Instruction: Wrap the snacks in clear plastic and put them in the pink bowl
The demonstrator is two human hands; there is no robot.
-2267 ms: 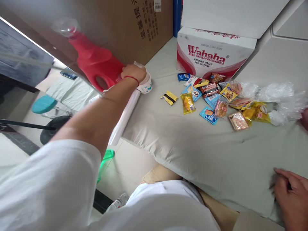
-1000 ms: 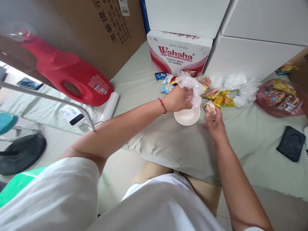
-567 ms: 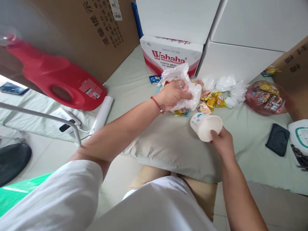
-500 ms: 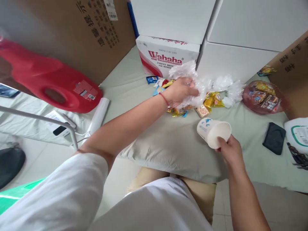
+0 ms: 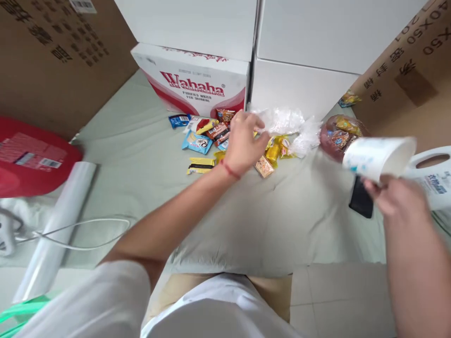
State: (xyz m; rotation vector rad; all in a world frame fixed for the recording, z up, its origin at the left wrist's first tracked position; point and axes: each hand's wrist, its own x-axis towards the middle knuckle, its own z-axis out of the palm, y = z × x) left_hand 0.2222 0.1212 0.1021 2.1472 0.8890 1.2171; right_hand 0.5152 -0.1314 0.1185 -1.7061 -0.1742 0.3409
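My left hand (image 5: 246, 141), with a red string at the wrist, hovers over a spread of wrapped snacks. Its fingers are curved and apart, with nothing visible between them. Under and beside it lie a light blue packet (image 5: 196, 142), a yellow and black packet (image 5: 200, 165), a beige square packet (image 5: 264, 166) and yellow wrappers (image 5: 275, 151). Crumpled clear plastic (image 5: 282, 121) lies just beyond, to the right. On the right, my right hand (image 5: 401, 195) grips a white paper cup (image 5: 377, 157) tipped on its side, its mouth facing right.
A Wahaha water carton (image 5: 197, 82) and white boxes (image 5: 303, 37) stand behind the snacks. To the right are a reddish bowl of snacks (image 5: 327, 141), a black case (image 5: 361, 199) and a white jug (image 5: 435, 180). A red bottle (image 5: 35, 159) and white roll (image 5: 59, 220) lie left.
My left hand has let go of the clear plastic, which now lies by the white boxes. My right hand has carried the paper cup rightward. The view has shifted right.
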